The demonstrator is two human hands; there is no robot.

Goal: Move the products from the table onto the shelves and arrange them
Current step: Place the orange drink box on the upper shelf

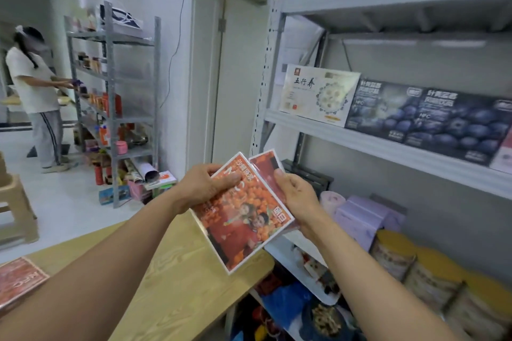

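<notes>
- At the far left, I see a flat red packet (19,279) lying on the wooden table (177,271), close to its left edge.
- Above it, on the floor, stands a beige plastic stool (16,202).
- Further back, another person (36,86) in a white top reaches into a grey metal rack (110,108) crowded with bottles and small boxes. More boxes sit on the floor at its foot.
- In the centre, the left hand (205,185) grips the upper left edge of an orange box (243,219), its fingers curled over the printed front.
- The orange box is held tilted in the air, above the table's right corner and in front of the near shelves.
- A red box (267,166) peeks out behind its top corner.
- The right hand (297,196) pinches that red box, thumb on its face and fingers hidden behind.
- Beyond the hands is a closed white door (238,77).
- To the right, the grey shelving unit (388,152) carries a cream box (318,94) beside dark blueberry boxes (426,119).
- Below them stand lilac boxes (365,216) and yellow-lidded tins (415,266).
</notes>
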